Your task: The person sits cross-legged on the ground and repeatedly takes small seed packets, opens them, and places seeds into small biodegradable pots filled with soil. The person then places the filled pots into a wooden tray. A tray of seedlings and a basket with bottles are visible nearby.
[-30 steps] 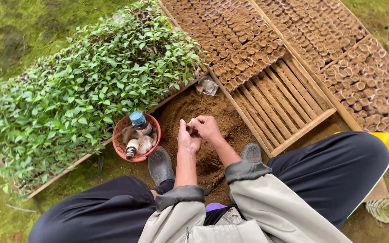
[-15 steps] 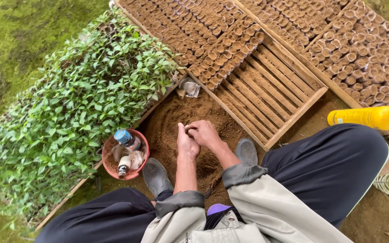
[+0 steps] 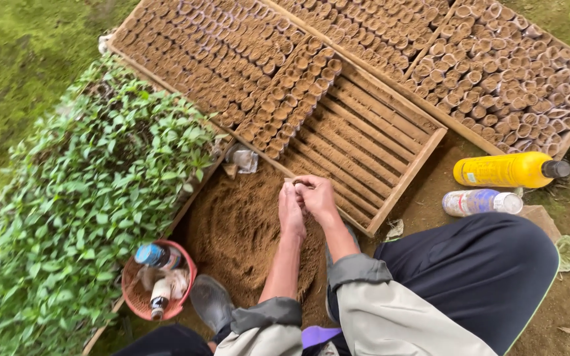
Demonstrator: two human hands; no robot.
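Left hand (image 3: 291,209) and right hand (image 3: 316,196) pinch together around a small soil-filled pot (image 3: 302,186), mostly hidden, over the soil pile (image 3: 235,227) beside the wooden tray (image 3: 371,142); loose grip likely spills soil or crushes the pot.

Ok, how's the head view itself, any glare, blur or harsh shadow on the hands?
Head view: soft, even daylight, no hard shadows; left hand and right hand are sharp enough, though what they pinch is too small to tell; a mild sheen on the yellow bottle; wide-angle lens bends the wooden tray edges.
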